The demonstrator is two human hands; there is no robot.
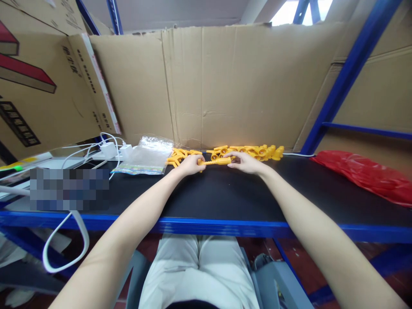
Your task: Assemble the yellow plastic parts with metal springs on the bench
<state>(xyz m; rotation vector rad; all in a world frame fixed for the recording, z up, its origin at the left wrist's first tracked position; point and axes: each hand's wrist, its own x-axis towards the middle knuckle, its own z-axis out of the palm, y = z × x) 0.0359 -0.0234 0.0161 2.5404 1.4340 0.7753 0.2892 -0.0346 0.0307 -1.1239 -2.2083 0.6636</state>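
Both my arms reach forward over a black worktop (225,197). My left hand (190,165) and my right hand (243,162) are closed on the two ends of one long yellow plastic piece (217,162), held level just above the surface. Right behind my hands, a row of several more yellow plastic pieces (254,151) lies along the foot of the cardboard wall, with another small heap of yellow pieces (178,155) to the left.
A clear plastic bag (146,158) lies left of the heap, beside white chargers and cables (111,150). A red plastic bag (367,176) lies at the right. Cardboard sheets (225,86) wall the back; blue shelf posts (347,77) frame the right.
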